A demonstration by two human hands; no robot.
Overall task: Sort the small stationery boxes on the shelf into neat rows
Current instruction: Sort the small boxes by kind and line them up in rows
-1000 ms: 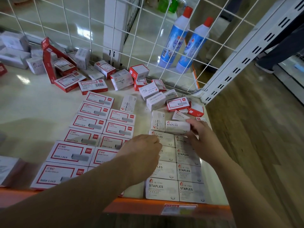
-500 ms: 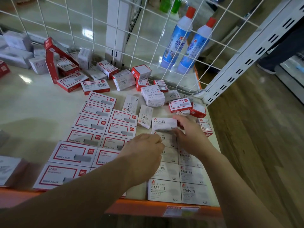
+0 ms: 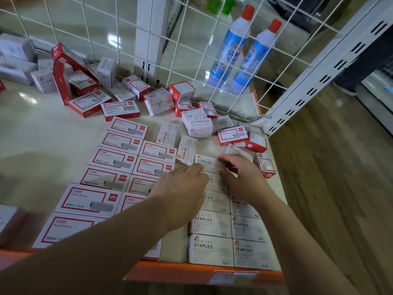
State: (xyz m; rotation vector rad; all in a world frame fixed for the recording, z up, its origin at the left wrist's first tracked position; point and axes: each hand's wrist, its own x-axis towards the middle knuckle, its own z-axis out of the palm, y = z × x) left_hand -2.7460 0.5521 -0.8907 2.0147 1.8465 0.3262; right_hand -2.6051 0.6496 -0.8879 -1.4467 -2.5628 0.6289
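A cream shelf (image 3: 42, 133) with an orange front edge (image 3: 191, 271) carries small stationery boxes, viewed from above and in front. Two columns of red-framed boxes (image 3: 119, 158) lie flat on the left half, running from the front edge toward the back. To their right, two columns of white staples boxes (image 3: 229, 237) lie flat, edge to edge, reaching the front edge.

At the far end of the left white column lies one white box (image 3: 207, 162), label up, in line with the boxes below it. The right hand (image 3: 242, 177) pinches its right end, thumb on the near edge and fingers curled over the far edge. The left hand (image 3: 182, 188) lies palm down just beside it, fingers bent, with fingertips (image 3: 197, 167) touching the box's near left corner; whether they grip it cannot be told.

Two more white boxes (image 3: 177, 141) lie lengthwise just left of the held box, out of line with the columns. Behind them, a loose heap of red and white boxes (image 3: 161, 101) lies against the wire grid (image 3: 191, 39), among them a paper clip box (image 3: 197, 124) turned upside down to the viewer. Two blue bottles (image 3: 240, 54) with red caps stand beyond the grid. Wood flooring (image 3: 329, 188) lies to the right.
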